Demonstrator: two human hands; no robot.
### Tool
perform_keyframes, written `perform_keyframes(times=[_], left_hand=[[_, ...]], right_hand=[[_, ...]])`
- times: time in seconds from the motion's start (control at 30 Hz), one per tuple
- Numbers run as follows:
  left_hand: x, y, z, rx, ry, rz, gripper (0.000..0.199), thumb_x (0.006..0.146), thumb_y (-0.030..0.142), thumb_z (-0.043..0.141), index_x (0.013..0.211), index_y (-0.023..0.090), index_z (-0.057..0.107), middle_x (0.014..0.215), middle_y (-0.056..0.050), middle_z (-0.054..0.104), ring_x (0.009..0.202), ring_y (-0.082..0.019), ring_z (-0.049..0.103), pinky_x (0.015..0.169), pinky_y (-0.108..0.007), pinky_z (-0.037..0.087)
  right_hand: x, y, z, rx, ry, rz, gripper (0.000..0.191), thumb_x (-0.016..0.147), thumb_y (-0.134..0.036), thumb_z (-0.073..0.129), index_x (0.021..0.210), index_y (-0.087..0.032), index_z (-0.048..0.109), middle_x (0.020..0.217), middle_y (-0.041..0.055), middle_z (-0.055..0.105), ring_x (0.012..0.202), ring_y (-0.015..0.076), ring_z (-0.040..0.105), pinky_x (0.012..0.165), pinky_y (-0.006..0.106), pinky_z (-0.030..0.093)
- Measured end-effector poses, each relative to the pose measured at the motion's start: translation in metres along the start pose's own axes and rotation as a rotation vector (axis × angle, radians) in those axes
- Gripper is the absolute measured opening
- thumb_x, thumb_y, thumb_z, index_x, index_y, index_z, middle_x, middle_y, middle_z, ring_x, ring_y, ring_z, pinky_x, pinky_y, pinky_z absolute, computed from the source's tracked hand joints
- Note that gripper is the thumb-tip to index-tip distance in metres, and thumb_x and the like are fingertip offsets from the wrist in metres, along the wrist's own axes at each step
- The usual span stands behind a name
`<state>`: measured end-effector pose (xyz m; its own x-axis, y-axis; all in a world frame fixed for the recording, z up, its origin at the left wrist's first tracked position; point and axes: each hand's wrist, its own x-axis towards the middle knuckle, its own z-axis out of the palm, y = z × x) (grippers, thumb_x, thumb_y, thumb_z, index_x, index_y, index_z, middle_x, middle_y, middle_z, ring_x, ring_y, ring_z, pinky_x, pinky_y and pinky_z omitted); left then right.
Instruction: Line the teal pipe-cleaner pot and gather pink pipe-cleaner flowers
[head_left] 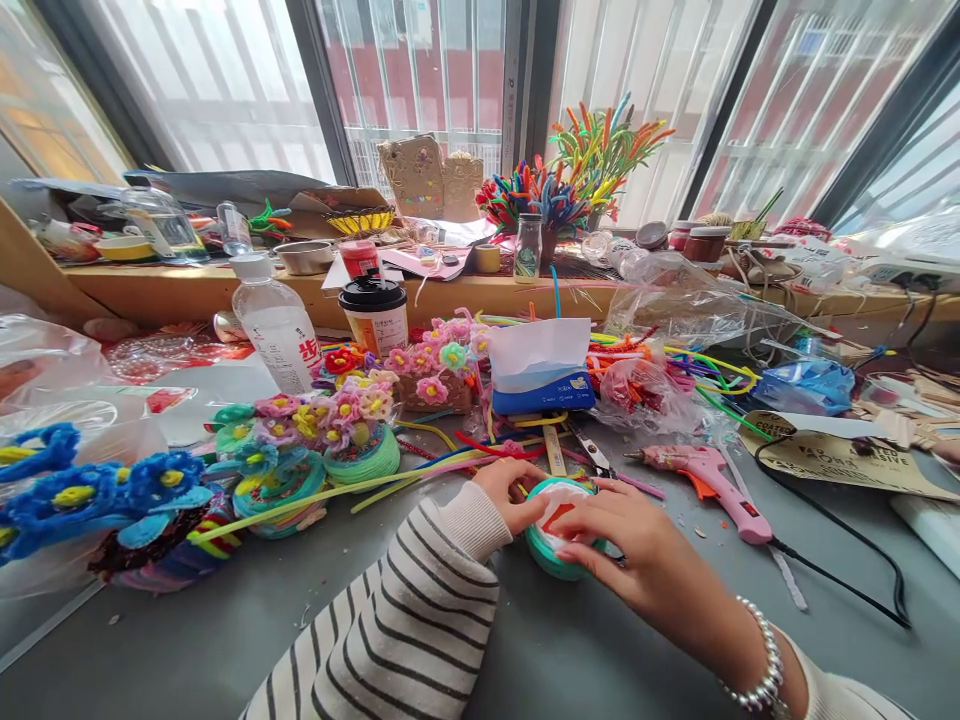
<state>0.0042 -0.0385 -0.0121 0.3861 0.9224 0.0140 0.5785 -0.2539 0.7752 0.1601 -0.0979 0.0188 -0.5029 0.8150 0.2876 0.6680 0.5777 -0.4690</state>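
Note:
A round pot (559,565) wrapped in teal strands, with white stuffing and a small red-orange piece on top, stands on the grey table between my hands. My left hand (511,492) holds the pot's left rim, its fingers bent against the edge. Over the right side of the top reaches my right hand (626,535), its fingers spread and bent on the white stuffing and the red-orange piece. Whether it grips that piece cannot be made out. Scissors (592,450) and a wooden stick (553,452) lie just behind the pot.
A pink glue gun (709,480) with a black cable lies on the right. Pots of fuzzy flowers (360,450) stand on the left, near a water bottle (276,325) and a lidded cup (373,318). A tissue pack (541,370) stands behind my hands.

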Motion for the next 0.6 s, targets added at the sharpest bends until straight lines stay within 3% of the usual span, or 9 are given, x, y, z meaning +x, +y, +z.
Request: perform_keyframes(times=[0.2,0.37,0.6], left_hand=[[0.002,-0.008,0.004,0.059,0.036,0.062,0.028,0.060,0.029,0.053,0.081,0.014,0.062,0.068,-0.004,0.060,0.057,-0.013,0.050,0.056,-0.025,0.043],[0.001,-0.007,0.004,0.056,0.044,0.050,0.028,0.058,0.030,0.054,0.079,0.012,0.061,0.070,-0.005,0.059,0.058,-0.013,0.049,0.057,-0.026,0.043],[0.000,-0.005,0.003,0.053,0.029,0.037,0.027,0.058,0.029,0.053,0.078,0.013,0.060,0.071,-0.004,0.059,0.060,-0.014,0.049,0.057,-0.026,0.042]], right_hand=[[0.009,0.006,-0.001,-0.095,-0.075,-0.050,0.016,0.078,-0.015,0.045,0.080,-0.023,0.059,0.083,-0.0005,0.066,0.077,0.0131,0.058,0.085,0.035,0.034],[0.018,0.001,-0.006,-0.175,-0.189,0.010,0.011,0.076,-0.016,0.048,0.077,-0.019,0.058,0.076,0.0003,0.066,0.068,0.0135,0.057,0.079,0.034,0.036],[0.022,-0.001,-0.007,-0.156,-0.236,0.008,0.011,0.071,-0.012,0.052,0.072,-0.020,0.059,0.069,-0.0035,0.065,0.062,0.0111,0.057,0.070,0.026,0.039]])
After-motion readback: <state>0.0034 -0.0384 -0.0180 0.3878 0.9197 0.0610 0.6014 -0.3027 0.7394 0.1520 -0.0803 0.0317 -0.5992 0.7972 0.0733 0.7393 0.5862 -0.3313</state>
